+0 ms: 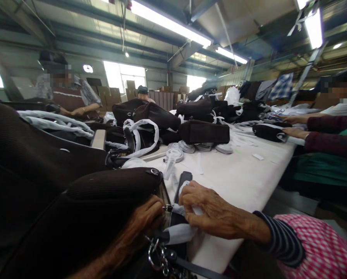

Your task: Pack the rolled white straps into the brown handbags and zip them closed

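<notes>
A dark brown bag (83, 209) lies close in front of me at the near end of a long white table (243, 178). My left hand (146, 219) curls against the bag's end by a metal clasp. My right hand (204, 207) is closed on white wrapping paper (181, 232) that goes round the bag's dark strap (181, 184). A metal chain and ring (156, 252) hang just below my hands.
Several dark bags (204, 131) wrapped in white paper are piled along the table's middle and left. A person's hands (292, 131) work on a bag at the right. Another person sits far left. Paper rolls (175, 153) lie mid-table. Cardboard boxes stand at the back.
</notes>
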Demonstrator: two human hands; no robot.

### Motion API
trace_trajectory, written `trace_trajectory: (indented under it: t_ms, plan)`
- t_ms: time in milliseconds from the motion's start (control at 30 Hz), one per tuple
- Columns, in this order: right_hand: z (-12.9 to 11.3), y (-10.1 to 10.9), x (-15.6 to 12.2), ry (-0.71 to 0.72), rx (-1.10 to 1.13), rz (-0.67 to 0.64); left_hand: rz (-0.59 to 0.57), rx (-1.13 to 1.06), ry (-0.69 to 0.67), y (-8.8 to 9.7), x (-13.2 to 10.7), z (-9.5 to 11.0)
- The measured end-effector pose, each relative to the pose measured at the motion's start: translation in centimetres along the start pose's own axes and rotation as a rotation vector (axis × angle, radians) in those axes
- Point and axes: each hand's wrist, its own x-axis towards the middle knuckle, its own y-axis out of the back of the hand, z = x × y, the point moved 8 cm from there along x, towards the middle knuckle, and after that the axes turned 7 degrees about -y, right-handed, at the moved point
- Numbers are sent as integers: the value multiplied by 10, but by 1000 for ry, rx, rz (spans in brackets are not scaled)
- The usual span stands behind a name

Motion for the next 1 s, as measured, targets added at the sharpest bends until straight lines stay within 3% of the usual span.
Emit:
trace_trajectory:
  t_ms: [333,567,833,1000]
  plan:
    - [-7,-1,-2,-3,65,46,18,51,-4,0,-1,-2]
    - [-4,-6,5,-92,51,54,73,81,-49,1,-1,-5]
    - [-11,-17,17,-71,-67,73,51,130,-14,-3,-5,-14]
    - [-1,-27,25,-46,-162,102,120,77,-35,7,2,-2]
